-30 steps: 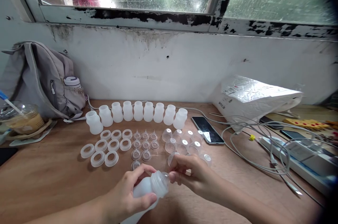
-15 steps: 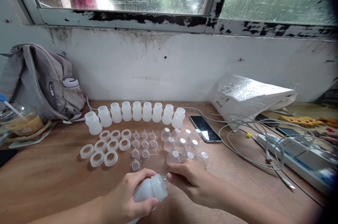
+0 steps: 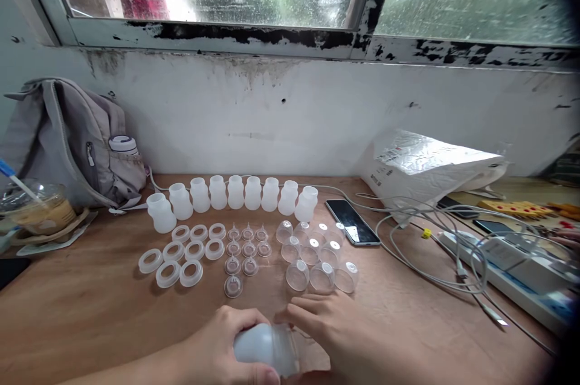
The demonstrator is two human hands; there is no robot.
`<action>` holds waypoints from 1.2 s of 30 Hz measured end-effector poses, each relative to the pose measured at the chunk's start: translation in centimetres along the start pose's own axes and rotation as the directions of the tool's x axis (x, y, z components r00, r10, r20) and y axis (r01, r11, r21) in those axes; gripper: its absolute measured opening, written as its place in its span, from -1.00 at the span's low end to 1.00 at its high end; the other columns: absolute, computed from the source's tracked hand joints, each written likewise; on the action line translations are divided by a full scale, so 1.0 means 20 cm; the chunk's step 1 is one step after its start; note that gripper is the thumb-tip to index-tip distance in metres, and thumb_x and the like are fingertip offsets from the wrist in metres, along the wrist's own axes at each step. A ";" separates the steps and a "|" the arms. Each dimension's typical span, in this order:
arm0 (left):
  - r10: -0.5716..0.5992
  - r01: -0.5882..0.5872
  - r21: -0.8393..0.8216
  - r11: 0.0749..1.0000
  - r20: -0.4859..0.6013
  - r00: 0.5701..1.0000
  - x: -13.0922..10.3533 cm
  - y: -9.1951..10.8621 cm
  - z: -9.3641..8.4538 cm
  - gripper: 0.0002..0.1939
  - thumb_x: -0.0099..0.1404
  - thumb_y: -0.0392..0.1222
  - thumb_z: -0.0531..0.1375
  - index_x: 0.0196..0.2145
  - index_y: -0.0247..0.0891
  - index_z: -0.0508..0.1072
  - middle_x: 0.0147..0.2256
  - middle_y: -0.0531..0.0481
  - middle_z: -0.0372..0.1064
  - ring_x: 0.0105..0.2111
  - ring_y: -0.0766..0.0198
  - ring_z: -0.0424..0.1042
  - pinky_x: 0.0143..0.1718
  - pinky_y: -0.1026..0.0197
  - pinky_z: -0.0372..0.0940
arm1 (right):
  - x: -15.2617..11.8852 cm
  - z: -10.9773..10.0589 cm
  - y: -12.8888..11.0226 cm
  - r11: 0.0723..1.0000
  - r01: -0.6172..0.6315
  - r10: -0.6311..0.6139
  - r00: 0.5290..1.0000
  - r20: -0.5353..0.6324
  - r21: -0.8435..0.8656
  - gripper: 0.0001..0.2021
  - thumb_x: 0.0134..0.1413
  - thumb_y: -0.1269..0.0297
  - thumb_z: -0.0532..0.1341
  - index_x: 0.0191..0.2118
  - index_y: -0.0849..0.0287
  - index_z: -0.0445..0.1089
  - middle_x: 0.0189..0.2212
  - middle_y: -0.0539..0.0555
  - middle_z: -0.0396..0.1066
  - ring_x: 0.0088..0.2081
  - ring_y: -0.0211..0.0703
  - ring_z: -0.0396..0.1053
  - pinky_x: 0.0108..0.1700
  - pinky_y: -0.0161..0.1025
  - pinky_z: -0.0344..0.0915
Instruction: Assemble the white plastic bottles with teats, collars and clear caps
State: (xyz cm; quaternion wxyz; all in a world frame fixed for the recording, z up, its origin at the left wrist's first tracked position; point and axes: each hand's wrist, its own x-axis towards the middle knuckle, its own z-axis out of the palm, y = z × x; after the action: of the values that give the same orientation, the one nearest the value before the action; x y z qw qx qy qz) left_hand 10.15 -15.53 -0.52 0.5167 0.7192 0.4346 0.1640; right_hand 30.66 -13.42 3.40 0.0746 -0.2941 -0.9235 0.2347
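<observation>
My left hand (image 3: 226,346) is wrapped round a frosted bottle (image 3: 256,346) lying tilted at the front of the table. Beside its collar end is my right hand (image 3: 324,324), fingers bent round a clear part at the bottle's top, which is blurred. Several empty frosted bottles (image 3: 235,193) stand in a curved row at the back. In front of them lie several white rings (image 3: 191,273), several clear nipples (image 3: 232,286) and several clear domed caps (image 3: 297,276).
A phone (image 3: 353,223) lies right of the caps, near looped white cables (image 3: 394,252), a power strip (image 3: 507,276) and a white package (image 3: 430,161). At left are a grey backpack (image 3: 67,143) and a drink cup (image 3: 45,216).
My right hand has shifted down and spread over the bottle's top, away from the front caps. The bottle has tipped further to the right in my left hand.
</observation>
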 end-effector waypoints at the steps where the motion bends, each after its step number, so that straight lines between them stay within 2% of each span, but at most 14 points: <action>1: 0.003 -0.003 -0.010 1.000 0.002 1.000 0.00 0.00 0.00 -0.58 0.01 0.07 0.17 -0.24 -0.28 0.37 -0.44 0.04 0.36 -0.46 0.29 0.31 -0.48 0.35 0.16 | 0.00 0.01 0.00 0.999 -0.008 0.008 1.000 0.001 -0.033 -0.63 -0.10 0.03 0.16 -0.21 0.17 0.32 -0.38 0.11 0.40 -0.36 -0.08 0.34 -0.39 -0.27 0.12; 4: 0.010 -0.011 0.038 0.999 0.013 1.000 0.00 0.01 -0.02 -0.61 0.04 0.07 0.15 -0.25 -0.27 0.37 -0.40 0.03 0.37 -0.42 0.27 0.32 -0.44 0.33 0.17 | 0.01 0.04 -0.01 0.991 -0.026 0.027 1.000 0.001 -0.128 -0.66 -0.04 0.01 0.10 -0.31 0.21 0.32 -0.45 0.12 0.39 -0.43 -0.09 0.32 -0.46 -0.27 0.07; 9: 0.062 -0.068 0.154 0.986 0.043 0.997 0.00 0.02 -0.02 -0.66 0.01 0.01 0.18 -0.29 -0.25 0.38 -0.36 0.02 0.38 -0.37 0.23 0.35 -0.34 0.30 0.19 | 0.01 0.07 -0.01 0.981 -0.057 0.067 0.997 0.046 -0.186 -0.58 0.02 -0.04 -0.03 -0.48 0.25 0.28 -0.60 0.09 0.32 -0.58 -0.23 0.21 -0.53 -0.30 -0.03; 14: 0.163 -0.163 0.207 0.965 0.016 0.987 0.01 -0.07 0.03 -0.66 0.05 0.05 0.11 -0.29 -0.23 0.33 -0.37 0.02 0.37 -0.40 0.25 0.34 -0.41 0.33 0.20 | 0.01 0.09 -0.02 0.980 -0.131 0.140 0.989 0.056 -0.149 -0.49 0.04 -0.09 -0.11 -0.53 0.27 0.29 -0.70 0.03 0.22 -0.67 -0.35 0.05 -0.57 -0.33 -0.10; 17: 0.219 -0.209 0.224 0.952 -0.018 0.976 0.01 -0.12 0.06 -0.68 0.05 0.02 0.09 -0.29 -0.23 0.28 -0.39 0.01 0.36 -0.44 0.28 0.33 -0.44 0.33 0.19 | 0.01 0.09 -0.03 0.981 -0.158 0.166 0.984 0.069 -0.116 -0.48 0.03 -0.10 -0.10 -0.52 0.28 0.30 -0.67 0.03 0.23 -0.63 -0.34 0.07 -0.57 -0.36 -0.09; 20: 0.204 -0.196 0.189 0.962 -0.022 0.979 0.01 -0.12 0.07 -0.63 -0.03 -0.01 0.18 -0.28 -0.21 0.24 -0.38 0.04 0.34 -0.47 0.31 0.32 -0.48 0.35 0.17 | 0.01 0.04 -0.01 0.989 -0.140 0.144 0.986 0.079 -0.053 -0.51 0.01 -0.11 -0.04 -0.50 0.27 0.31 -0.65 0.02 0.24 -0.61 -0.35 0.09 -0.57 -0.37 -0.08; 22: 0.169 -0.163 0.154 0.975 -0.024 0.985 0.02 -0.10 0.06 -0.57 -0.10 -0.02 0.24 -0.29 -0.20 0.20 -0.38 0.06 0.33 -0.50 0.34 0.31 -0.51 0.37 0.14 | 0.02 -0.01 0.03 0.991 -0.133 0.134 0.990 0.038 -0.016 -0.56 0.08 -0.02 -0.06 -0.46 0.25 0.31 -0.61 0.01 0.26 -0.60 -0.35 0.12 -0.56 -0.38 -0.05; 25: 0.084 -0.079 0.088 0.993 -0.051 0.995 0.02 -0.05 0.04 -0.53 -0.13 -0.03 0.27 -0.29 -0.20 0.18 -0.38 0.07 0.30 -0.46 0.34 0.28 -0.47 0.36 0.13 | 0.05 -0.06 0.13 0.970 -0.215 0.195 0.966 -0.169 -0.109 -0.71 0.15 0.15 -0.07 -0.31 0.20 0.31 -0.44 0.06 0.33 -0.48 -0.30 0.23 -0.48 -0.37 0.03; 27: 0.035 -0.035 0.010 0.999 -0.060 0.998 0.01 -0.03 0.02 -0.52 -0.11 -0.01 0.26 -0.27 -0.20 0.17 -0.39 0.08 0.29 -0.44 0.33 0.26 -0.45 0.35 0.13 | 0.06 -0.05 0.20 0.934 -0.287 0.232 0.940 -0.249 -0.213 -0.79 0.11 0.21 0.00 -0.20 0.15 0.28 -0.35 0.08 0.34 -0.43 -0.24 0.28 -0.44 -0.34 0.05; 32: 0.006 -0.015 -0.122 0.992 -0.074 0.997 0.01 -0.03 0.00 -0.58 -0.04 0.00 0.22 -0.27 -0.22 0.18 -0.45 0.11 0.22 -0.47 0.37 0.17 -0.46 0.34 0.08 | 0.07 0.00 0.29 0.907 -0.328 0.294 0.943 -0.159 -0.264 -0.78 -0.01 0.35 0.11 -0.17 0.17 0.26 -0.35 0.11 0.36 -0.38 -0.16 0.32 -0.42 -0.31 0.10; 36: 0.018 -0.024 -0.197 0.980 -0.034 0.999 0.02 -0.05 -0.02 -0.60 0.00 -0.02 0.22 -0.26 -0.22 0.19 -0.43 0.11 0.19 -0.44 0.37 0.16 -0.43 0.34 0.07 | 0.04 -0.10 0.27 0.920 -0.364 0.334 0.922 -0.195 -0.145 -0.76 0.00 0.32 0.12 -0.15 0.15 0.22 -0.43 0.06 0.36 -0.41 -0.18 0.30 -0.42 -0.30 0.13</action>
State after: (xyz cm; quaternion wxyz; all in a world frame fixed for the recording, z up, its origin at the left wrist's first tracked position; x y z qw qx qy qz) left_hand 9.68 -14.92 -1.24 0.5768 0.6662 0.4168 0.2231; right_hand 33.32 -8.27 2.47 0.0819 -0.4783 -0.8638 0.1353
